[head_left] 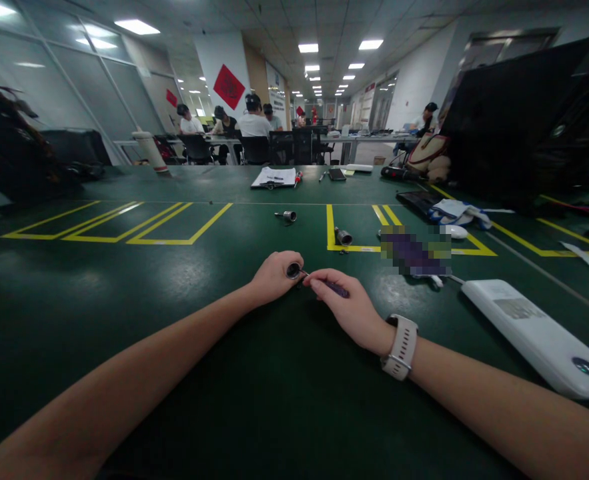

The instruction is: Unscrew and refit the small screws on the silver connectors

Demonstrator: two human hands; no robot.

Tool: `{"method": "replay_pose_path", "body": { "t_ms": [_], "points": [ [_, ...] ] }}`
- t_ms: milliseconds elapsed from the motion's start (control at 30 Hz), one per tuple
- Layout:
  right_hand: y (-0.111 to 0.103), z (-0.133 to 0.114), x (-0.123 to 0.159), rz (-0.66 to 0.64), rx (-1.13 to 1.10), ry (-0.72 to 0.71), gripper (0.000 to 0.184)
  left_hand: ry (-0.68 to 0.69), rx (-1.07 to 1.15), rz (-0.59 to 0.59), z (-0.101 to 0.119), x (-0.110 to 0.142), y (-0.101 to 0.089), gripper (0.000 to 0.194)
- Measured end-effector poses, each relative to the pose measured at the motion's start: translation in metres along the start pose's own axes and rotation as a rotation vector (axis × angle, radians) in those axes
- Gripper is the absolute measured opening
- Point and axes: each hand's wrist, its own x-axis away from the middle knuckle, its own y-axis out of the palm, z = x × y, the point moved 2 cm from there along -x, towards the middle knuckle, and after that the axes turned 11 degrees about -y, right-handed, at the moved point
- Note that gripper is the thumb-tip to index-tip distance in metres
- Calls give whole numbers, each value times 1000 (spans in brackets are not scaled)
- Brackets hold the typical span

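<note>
My left hand (pixel 277 275) is closed around a small round metal part (pixel 293 271) whose dark open end faces me. From the right, my right hand (pixel 341 300) grips a screwdriver (pixel 335 289) by its dark handle. The thin shaft reaches to the opening of the metal part; whether its tip touches anything inside is too small to tell. Beyond my hands lie two similar metal parts: one (pixel 289 216) with a thin stem pointing left, the other (pixel 343 237) inside a yellow-taped corner. Tiny dark pieces (pixel 343 252) lie just in front of the latter.
A white power bank (pixel 534 333) rests at the right, its cable running to a blurred-out phone (pixel 414 253). Behind these are a white mouse (pixel 453 231) and a cloth (pixel 457 213). Papers (pixel 274 177) lie at the far edge. People sit at tables in the background.
</note>
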Motion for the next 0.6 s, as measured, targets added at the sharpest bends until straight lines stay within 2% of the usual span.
{"method": "replay_pose_path", "body": {
  "t_ms": [67, 233, 400, 500, 600],
  "points": [
    [0, 0, 1, -13, 27, 8, 17, 5, -8, 11, -1, 0, 1, 13],
    [1, 6, 0, -8, -191, 95, 18, 15, 42, 49, -1, 2, 0, 17],
    [1, 7, 1, -8, -271, 106, 16, 7, 122, 60, -2, 2, 0, 18],
    [0, 4, 3, 27, -237, 51, 16, 3, 127, 61, -3, 2, 0, 16],
    [-1, -1, 4, 21, -91, -22, 16, 15, 97, 48, -2, 2, 2, 13]
  ]
}}
